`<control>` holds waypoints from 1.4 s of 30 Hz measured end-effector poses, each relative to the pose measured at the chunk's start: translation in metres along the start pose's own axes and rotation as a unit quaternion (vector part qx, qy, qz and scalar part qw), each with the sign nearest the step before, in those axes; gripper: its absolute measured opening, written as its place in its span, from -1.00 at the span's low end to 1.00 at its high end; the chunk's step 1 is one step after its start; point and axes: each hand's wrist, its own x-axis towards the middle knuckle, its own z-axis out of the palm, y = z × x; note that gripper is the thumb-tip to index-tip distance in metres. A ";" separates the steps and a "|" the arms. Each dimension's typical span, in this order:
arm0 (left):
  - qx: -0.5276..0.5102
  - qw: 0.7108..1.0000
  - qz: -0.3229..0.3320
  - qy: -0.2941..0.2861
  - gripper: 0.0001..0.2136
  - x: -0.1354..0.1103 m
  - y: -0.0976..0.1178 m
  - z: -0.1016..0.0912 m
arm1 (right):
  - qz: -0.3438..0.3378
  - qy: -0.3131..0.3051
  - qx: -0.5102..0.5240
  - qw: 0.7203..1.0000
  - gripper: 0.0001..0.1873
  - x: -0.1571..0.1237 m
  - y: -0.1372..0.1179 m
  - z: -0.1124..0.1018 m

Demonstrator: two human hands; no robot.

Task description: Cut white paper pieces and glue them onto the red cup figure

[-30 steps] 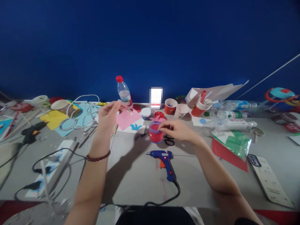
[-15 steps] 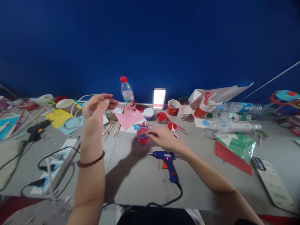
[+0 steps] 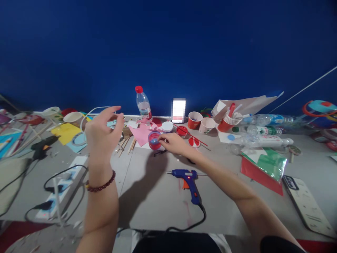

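My right hand pinches the rim of a small clear and red cup, which is tilted a little over the pink paper. Raised on the left, my left hand holds nothing, its thumb and fingers apart. A blue hot glue gun with an orange trigger and a lit red light lies in front of my right hand. Behind the cup stand a white-lidded jar and a jar of red paint. A dark, thin thing lies just below the cup; its kind I cannot make out.
A red-capped bottle stands near the blue wall. Paper cups and a red paintbrush are at the back. Plastic bottles and a phone lie on the right. At left is a power strip with cords.
My right hand has carried the cup left and away from me, toward the pink paper. The dark thin thing now shows below it. My left hand has shifted slightly left, its fingers spreading.
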 end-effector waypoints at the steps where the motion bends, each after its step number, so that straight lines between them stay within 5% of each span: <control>1: 0.018 0.998 0.058 0.000 -0.76 0.000 0.005 0.001 | 0.006 -0.008 -0.016 1.000 -0.76 0.001 -0.001 0.000; 4: 0.033 0.972 0.224 -0.064 -0.84 -0.004 0.025 0.005 | 0.015 -0.038 -0.054 0.998 -0.75 -0.001 -0.007 -0.002; 10: 0.083 0.903 0.394 -0.151 -0.82 -0.032 0.068 0.022 | 0.013 -0.023 -0.024 0.999 -0.79 -0.013 -0.010 -0.011; 14: 0.081 0.871 0.448 -0.185 -0.81 -0.051 0.082 0.030 | -0.002 0.009 0.009 1.000 -0.79 -0.027 -0.008 -0.035; 19: 0.053 0.854 0.479 -0.198 -0.83 -0.068 0.093 0.034 | 0.041 0.174 0.191 0.965 -0.79 -0.050 -0.019 -0.074; 22: 0.047 0.835 0.507 -0.206 -0.85 -0.076 0.098 0.035 | 0.009 0.175 0.229 0.958 -0.83 -0.068 -0.036 -0.090; 30: 0.018 0.825 0.529 -0.199 -0.83 -0.091 0.104 0.043 | -0.107 0.073 0.141 0.981 -0.73 -0.093 -0.064 -0.089; 34: 0.057 0.807 0.554 -0.194 -0.73 -0.099 0.107 0.050 | -0.073 -0.033 0.126 0.989 -0.57 -0.087 -0.066 -0.088; 38: 0.056 0.807 0.552 -0.200 -0.76 -0.112 0.107 0.056 | -0.021 -0.142 0.147 0.979 -0.68 -0.079 -0.062 -0.088; 42: 0.028 0.791 0.552 -0.261 -0.82 -0.123 0.106 0.065 | -0.007 -0.155 0.168 0.974 -0.85 -0.074 -0.056 -0.080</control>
